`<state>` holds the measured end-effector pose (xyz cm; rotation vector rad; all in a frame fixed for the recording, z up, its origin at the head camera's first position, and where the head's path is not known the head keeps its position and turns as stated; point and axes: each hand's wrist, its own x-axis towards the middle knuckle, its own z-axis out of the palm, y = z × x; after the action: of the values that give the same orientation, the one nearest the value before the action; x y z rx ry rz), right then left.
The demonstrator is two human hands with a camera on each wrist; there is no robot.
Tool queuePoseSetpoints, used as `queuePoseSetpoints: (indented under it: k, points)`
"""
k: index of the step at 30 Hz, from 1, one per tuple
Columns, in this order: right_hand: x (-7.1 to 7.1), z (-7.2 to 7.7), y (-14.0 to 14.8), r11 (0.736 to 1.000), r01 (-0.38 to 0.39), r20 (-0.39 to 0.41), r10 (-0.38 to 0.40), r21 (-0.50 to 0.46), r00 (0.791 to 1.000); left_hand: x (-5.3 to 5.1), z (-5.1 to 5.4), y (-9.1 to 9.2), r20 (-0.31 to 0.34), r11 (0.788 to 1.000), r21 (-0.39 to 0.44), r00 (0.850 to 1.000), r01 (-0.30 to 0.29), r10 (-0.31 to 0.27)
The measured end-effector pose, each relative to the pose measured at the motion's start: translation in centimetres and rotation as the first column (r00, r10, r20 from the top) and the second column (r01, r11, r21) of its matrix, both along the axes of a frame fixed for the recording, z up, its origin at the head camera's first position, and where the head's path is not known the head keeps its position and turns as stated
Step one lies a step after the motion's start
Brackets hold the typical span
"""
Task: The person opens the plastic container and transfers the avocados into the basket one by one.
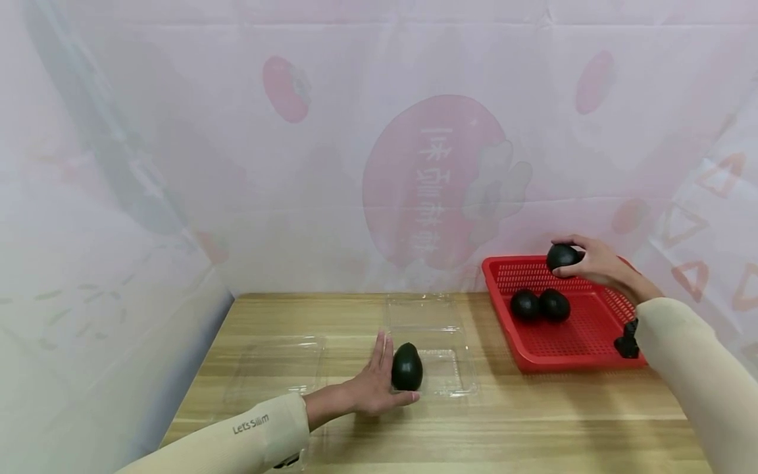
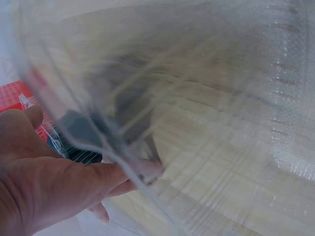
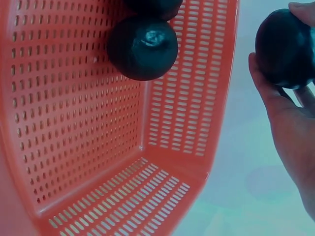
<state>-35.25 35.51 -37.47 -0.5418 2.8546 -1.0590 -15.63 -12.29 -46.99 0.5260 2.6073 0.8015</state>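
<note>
In the head view, a dark green avocado (image 1: 407, 367) lies at the left end of a clear plastic clamshell box (image 1: 458, 375) whose lid is folded back. My left hand (image 1: 374, 388) rests against that end, fingers straight and thumb spread along the near side. In the left wrist view, clear plastic partly veils the left hand (image 2: 64, 184). Above the far side of a red basket (image 1: 592, 359), my right hand (image 1: 598, 263) grips another dark avocado (image 1: 562, 259). The right wrist view shows this avocado (image 3: 284, 48) between thumb and fingers.
Two avocados (image 1: 540, 305) lie side by side in the basket. A second clear plastic box (image 1: 275, 368) stands to the left, partly behind my left forearm. A printed curtain (image 1: 331, 243) closes off the wooden table's (image 1: 474, 441) back edge.
</note>
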Motion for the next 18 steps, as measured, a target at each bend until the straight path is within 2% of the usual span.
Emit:
queuePoseSetpoints:
  k: [3,9,13,17,18]
  points:
    - [-0.1,-0.2,0.3,1.000,0.005,0.014,-0.006,0.013,1.000,0.3,0.8,0.1,0.015,1.000,-0.009,1.000,-0.004,0.004]
    - [-0.4,-0.7,0.9,0.998,0.027,0.036,-0.028,0.048,0.999,0.2,0.2,0.0,0.004,1.000,-0.008,1.000,0.000,0.000]
    - [-0.5,-1.1,1.4,0.997,0.026,0.052,-0.029,0.074,0.998,-0.2,-0.9,-0.2,-0.003,1.000,-0.001,1.000,-0.002,0.002]
    - [-0.6,-1.7,1.8,0.995,0.025,0.051,-0.030,0.095,0.998,-0.7,-2.5,-0.3,-0.021,1.000,-0.002,1.000,-0.004,0.004]
    - [-0.6,-1.8,1.9,0.995,0.026,0.046,-0.031,0.098,0.998,-0.7,-2.5,-0.3,-0.017,1.000,0.009,1.000,-0.010,0.010]
